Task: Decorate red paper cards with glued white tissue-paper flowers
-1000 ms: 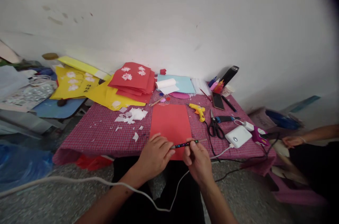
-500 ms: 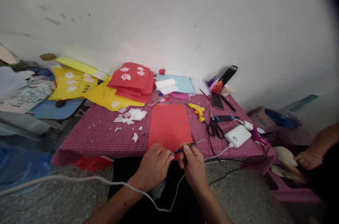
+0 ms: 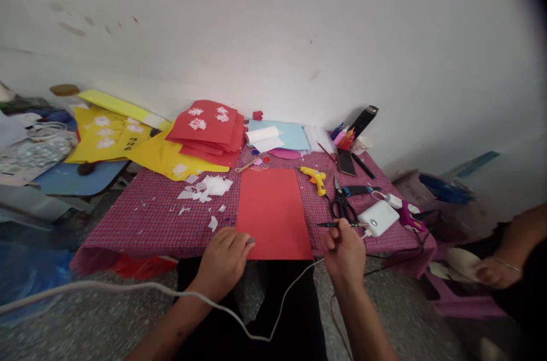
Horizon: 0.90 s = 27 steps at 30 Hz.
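Observation:
My right hand (image 3: pixel 345 250) is closed around a slim dark pen (image 3: pixel 329 225) and holds it level beside the right edge of a red sheet of paper (image 3: pixel 273 210). The pen's dark, pointed end faces left. My left hand (image 3: pixel 226 261) is closed near the sheet's lower left corner. A small grey cap (image 3: pixel 250 241) pokes out between its thumb and fingers. The red sheet lies flat on the checked tablecloth (image 3: pixel 158 218), at the table's front edge. Just beyond my right hand lie black scissors (image 3: pixel 343 206).
A yellow glue gun (image 3: pixel 316 179), a white power bank (image 3: pixel 379 217) and a phone (image 3: pixel 346 161) are on the right. White paper scraps (image 3: pixel 209 187) and stacked red sheets (image 3: pixel 205 130) lie left. A white cable (image 3: pixel 171 291) crosses my forearm. Another person's hand (image 3: pixel 498 271) is at far right.
My hands have moved apart. The pen has gone right with my right hand and turned nearly level, while the cap has come off in my left hand. The view has shifted slightly.

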Tool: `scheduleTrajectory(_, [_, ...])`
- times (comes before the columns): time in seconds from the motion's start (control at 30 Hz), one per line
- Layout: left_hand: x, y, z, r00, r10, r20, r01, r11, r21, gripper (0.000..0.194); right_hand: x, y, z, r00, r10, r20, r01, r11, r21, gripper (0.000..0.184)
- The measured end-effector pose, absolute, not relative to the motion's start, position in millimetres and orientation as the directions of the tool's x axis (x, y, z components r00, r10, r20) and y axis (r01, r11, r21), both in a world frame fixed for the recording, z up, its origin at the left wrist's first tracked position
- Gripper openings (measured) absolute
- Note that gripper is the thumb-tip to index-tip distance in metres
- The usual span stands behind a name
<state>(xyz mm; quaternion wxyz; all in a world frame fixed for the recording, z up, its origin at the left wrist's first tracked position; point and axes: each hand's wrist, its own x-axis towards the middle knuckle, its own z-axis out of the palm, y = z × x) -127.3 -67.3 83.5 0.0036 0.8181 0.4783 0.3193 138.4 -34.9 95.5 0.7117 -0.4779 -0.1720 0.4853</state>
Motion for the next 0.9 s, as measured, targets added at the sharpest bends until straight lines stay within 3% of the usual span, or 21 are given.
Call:
scheduleTrajectory(0.17, [-133.8, -54.9, 78.8, 0.373, 0.798, 0.473, 0.762, -0.555, 0.334, 0.012, 133.5, -40.3, 91.5, 0.39, 0.882, -0.266, -0.592, 0.018, -0.806, 0.025])
scheduleTrajectory(0.27, [-139.7, -40.0, 75.2, 0.412, 0.8, 0.436, 0.767, -0.563, 0.308, 0.012, 127.2, -43.0, 87.3, 0.401, 0.881, -0.253, -0.546, 0.008, -0.838, 0.026])
scheduleTrajectory(0.37, [-149.2, -25.8, 68.2, 0.415, 0.815, 0.404, 0.793, -0.542, 0.278, 0.013, 130.8, -41.8, 84.2, 0.423, 0.898, -0.122, -0.357, 0.042, -0.933, 0.024])
scheduleTrajectory(0.5, [-156.3, -18.2, 58.6, 0.409, 0.834, 0.37, 0.81, -0.519, 0.274, 0.015, 138.0, -24.7, 85.7, 0.229, 0.97, 0.086, -0.01, 0.09, -0.996, 0.025])
scheduleTrajectory(0.7, [-156.8, -21.3, 55.1, 0.407, 0.835, 0.37, 0.801, -0.521, 0.294, 0.016, 119.1, 37.2, 90.1, 0.013, 0.977, 0.212, 0.267, 0.201, -0.943, 0.02])
scheduleTrajectory(0.9, [-156.6, -20.3, 55.1, 0.443, 0.82, 0.362, 0.78, -0.551, 0.296, 0.017, 87.7, 80.3, 82.9, -0.125, 0.949, 0.289, 0.424, 0.314, -0.85, 0.02])
